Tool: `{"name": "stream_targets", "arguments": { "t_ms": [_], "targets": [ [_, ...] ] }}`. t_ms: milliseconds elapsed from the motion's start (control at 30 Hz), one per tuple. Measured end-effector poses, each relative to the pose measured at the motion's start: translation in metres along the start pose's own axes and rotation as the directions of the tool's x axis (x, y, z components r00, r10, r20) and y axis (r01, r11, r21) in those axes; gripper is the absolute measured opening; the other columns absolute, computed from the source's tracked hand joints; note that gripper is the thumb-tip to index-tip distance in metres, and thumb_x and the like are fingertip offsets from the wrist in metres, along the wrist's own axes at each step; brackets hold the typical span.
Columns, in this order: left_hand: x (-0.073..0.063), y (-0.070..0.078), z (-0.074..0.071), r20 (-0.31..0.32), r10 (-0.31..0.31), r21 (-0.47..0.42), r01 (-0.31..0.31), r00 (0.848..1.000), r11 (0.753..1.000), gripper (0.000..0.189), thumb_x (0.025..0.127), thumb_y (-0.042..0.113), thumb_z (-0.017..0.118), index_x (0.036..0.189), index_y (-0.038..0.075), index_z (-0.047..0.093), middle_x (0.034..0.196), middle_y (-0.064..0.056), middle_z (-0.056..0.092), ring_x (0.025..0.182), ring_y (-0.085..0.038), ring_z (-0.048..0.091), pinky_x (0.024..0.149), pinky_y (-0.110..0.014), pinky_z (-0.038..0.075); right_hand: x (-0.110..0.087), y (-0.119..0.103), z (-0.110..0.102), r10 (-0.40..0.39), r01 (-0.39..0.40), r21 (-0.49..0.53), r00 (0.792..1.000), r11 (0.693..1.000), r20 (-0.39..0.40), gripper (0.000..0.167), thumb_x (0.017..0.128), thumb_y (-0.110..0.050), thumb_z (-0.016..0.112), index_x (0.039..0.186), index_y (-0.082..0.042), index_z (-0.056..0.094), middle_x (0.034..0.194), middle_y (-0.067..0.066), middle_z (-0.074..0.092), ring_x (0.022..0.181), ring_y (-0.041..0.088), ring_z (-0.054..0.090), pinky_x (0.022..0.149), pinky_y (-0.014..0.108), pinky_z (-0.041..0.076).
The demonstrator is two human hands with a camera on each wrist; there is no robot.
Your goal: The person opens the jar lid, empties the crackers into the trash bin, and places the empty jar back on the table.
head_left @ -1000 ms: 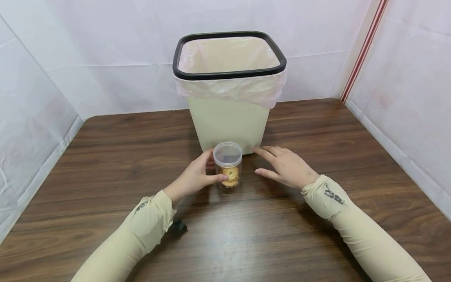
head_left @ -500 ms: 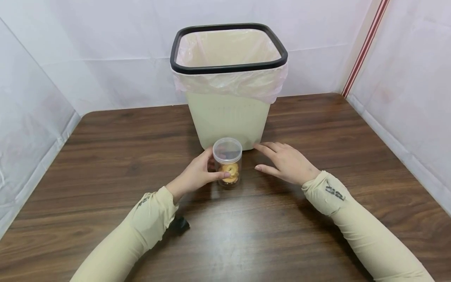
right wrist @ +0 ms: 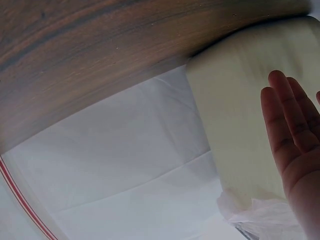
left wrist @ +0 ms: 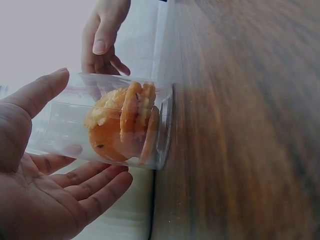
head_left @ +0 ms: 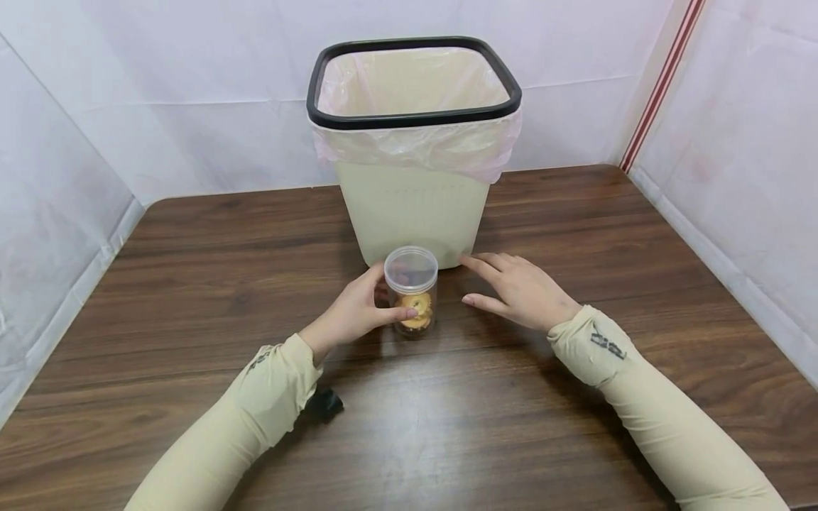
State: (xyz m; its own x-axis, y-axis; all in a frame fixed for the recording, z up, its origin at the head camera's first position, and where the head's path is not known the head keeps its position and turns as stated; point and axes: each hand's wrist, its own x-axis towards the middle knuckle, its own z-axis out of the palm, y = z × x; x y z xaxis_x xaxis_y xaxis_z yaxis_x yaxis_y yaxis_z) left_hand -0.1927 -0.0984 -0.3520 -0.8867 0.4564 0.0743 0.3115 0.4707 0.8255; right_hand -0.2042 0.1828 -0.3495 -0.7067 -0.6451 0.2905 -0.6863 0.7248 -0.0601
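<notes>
Clear plastic lets us see yellow cookies (left wrist: 131,120) low in our jar (head_left: 411,285), just before the bin (head_left: 415,202). Our left hand (head_left: 358,306) holds it; our right hand (head_left: 519,292) is loosely spread, near the bin.

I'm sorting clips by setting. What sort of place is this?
Probably a makeshift booth: white sheeting behind and beside a wood-grain table holding a lined trash bin and a clear jar of cookies.
</notes>
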Motion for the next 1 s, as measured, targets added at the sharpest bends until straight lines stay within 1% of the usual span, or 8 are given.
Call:
{"name": "stream_targets", "arguments": {
  "t_ms": [267,400,633,833,1000],
  "targets": [
    [-0.001,-0.001,0.001,-0.018,0.015,0.000,-0.015,1.000,1.000,0.068,0.079,0.020,0.079,0.137,0.010,0.045,0.125,-0.010,0.058,0.107,-0.026,0.061,0.093,-0.042,0.050,0.000,0.000,0.002,-0.013,0.013,0.000,1.000,1.000,-0.008,0.063,0.093,-0.049,0.055,0.141,-0.010,0.046,0.128,0.013,0.059,0.116,0.030,0.058,0.098,0.048,0.045],
    [-0.002,0.000,0.001,-0.028,0.026,0.036,-0.025,0.999,0.999,0.068,0.079,0.022,0.080,0.136,0.011,0.046,0.125,-0.009,0.059,0.106,-0.026,0.062,0.092,-0.042,0.050,0.000,0.001,0.002,-0.015,0.015,-0.001,1.000,1.000,-0.013,0.063,0.093,-0.049,0.055,0.141,-0.009,0.046,0.128,0.014,0.059,0.116,0.030,0.058,0.098,0.048,0.046],
    [-0.003,0.004,0.000,-0.049,0.046,0.104,-0.041,0.998,0.994,0.068,0.077,0.025,0.080,0.135,0.010,0.047,0.125,-0.009,0.060,0.112,-0.026,0.059,0.096,-0.044,0.047,0.001,0.002,0.001,-0.022,0.022,-0.012,1.000,1.000,-0.022,0.062,0.093,-0.049,0.054,0.140,-0.009,0.046,0.127,0.013,0.060,0.114,0.030,0.059,0.097,0.047,0.046],
    [-0.004,0.007,0.000,-0.050,0.058,0.127,-0.051,0.997,0.991,0.067,0.077,0.025,0.080,0.133,0.008,0.047,0.124,-0.010,0.061,0.113,-0.027,0.060,0.098,-0.045,0.046,0.001,0.001,0.001,-0.010,0.010,-0.011,1.000,1.000,-0.008,0.063,0.092,-0.047,0.057,0.141,-0.009,0.046,0.129,0.013,0.059,0.116,0.030,0.058,0.098,0.048,0.045],
    [-0.005,0.009,0.000,-0.050,0.069,0.153,-0.061,0.996,0.986,0.067,0.077,0.026,0.081,0.132,0.008,0.048,0.122,-0.010,0.062,0.113,-0.027,0.060,0.098,-0.045,0.047,0.000,0.000,0.000,-0.003,0.003,-0.013,1.000,1.000,-0.001,0.063,0.092,-0.047,0.058,0.141,-0.009,0.046,0.129,0.013,0.059,0.116,0.030,0.058,0.099,0.047,0.045]
  ]
}}
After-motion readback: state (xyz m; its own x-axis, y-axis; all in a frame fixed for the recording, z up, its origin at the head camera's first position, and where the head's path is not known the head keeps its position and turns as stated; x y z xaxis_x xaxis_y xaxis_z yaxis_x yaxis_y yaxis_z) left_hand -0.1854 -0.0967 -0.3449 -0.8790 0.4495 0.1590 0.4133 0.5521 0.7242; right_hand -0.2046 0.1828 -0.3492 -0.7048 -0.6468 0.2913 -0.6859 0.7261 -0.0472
